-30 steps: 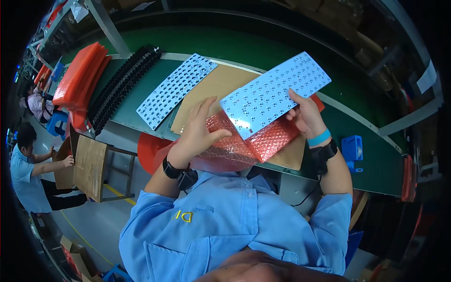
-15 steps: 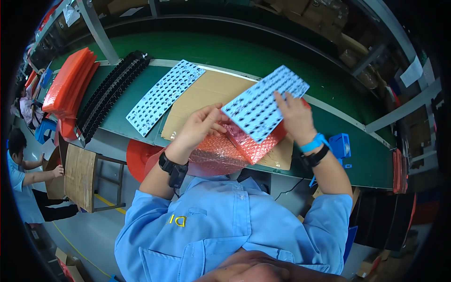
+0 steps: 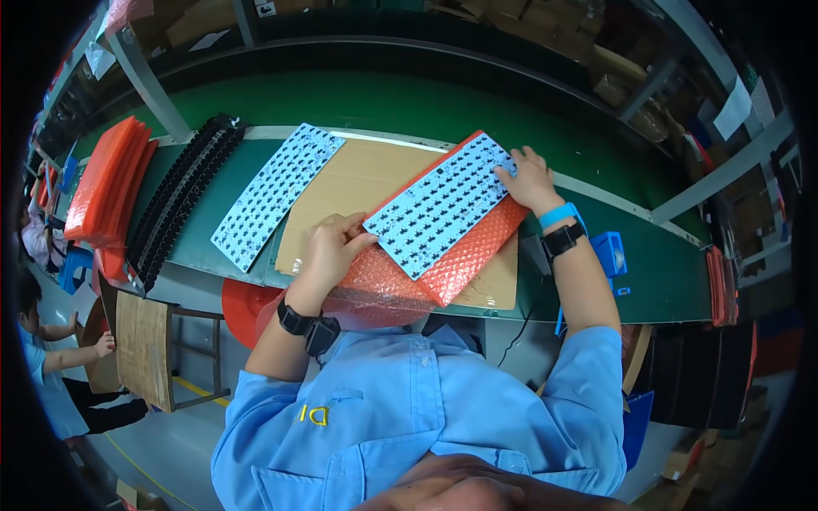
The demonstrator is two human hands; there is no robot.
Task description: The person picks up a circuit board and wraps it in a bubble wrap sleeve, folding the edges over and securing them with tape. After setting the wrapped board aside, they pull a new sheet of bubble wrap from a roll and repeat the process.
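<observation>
A pale blue-white keyboard circuit board (image 3: 443,204), dotted with rows of black parts, lies slanted on a red bubble-wrap bag (image 3: 481,247). My left hand (image 3: 328,251) is closed at the board's left end, thumb and fingertips at its corner; the bag's edge lies right beside them. At the right end, my right hand (image 3: 534,180) grips the board's edge, thumb on top and fingers over the far side. Under the bag is a flat cardboard sheet (image 3: 328,192). A second keyboard circuit board (image 3: 277,196) rests left of it, apart from both hands.
Long black strips (image 3: 183,200) and a stack of red bubble-wrap bags (image 3: 106,183) occupy the left of the green bench (image 3: 196,247). A blue device (image 3: 608,254) stands beside my right forearm. A red stool (image 3: 247,308) sits below the bench edge. Another person (image 3: 55,358) works beside a wooden-topped stool (image 3: 143,351).
The board has come down from a raised tilt onto the red bag. My right hand has shifted to its far right end, and my left hand has moved to its left corner.
</observation>
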